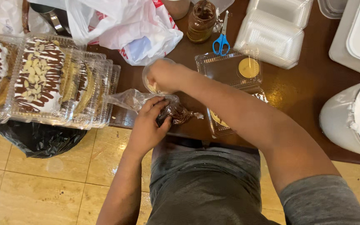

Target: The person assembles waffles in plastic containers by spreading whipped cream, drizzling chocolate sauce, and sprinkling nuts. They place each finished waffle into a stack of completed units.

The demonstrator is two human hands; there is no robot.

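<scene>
Fingers (160,109) of the left hand (146,127) close around a clear piping bag (176,113) of chocolate at the desk's (305,89) near edge. Right hand (165,75) reaches into a small clear cup (147,81) just beyond; its fingers' grip cannot be told. Open clamshell tray (226,68) lies beside.

piping bag (169,111): chocolate-filled, lying flat | small cup (154,83): clear, upright
</scene>
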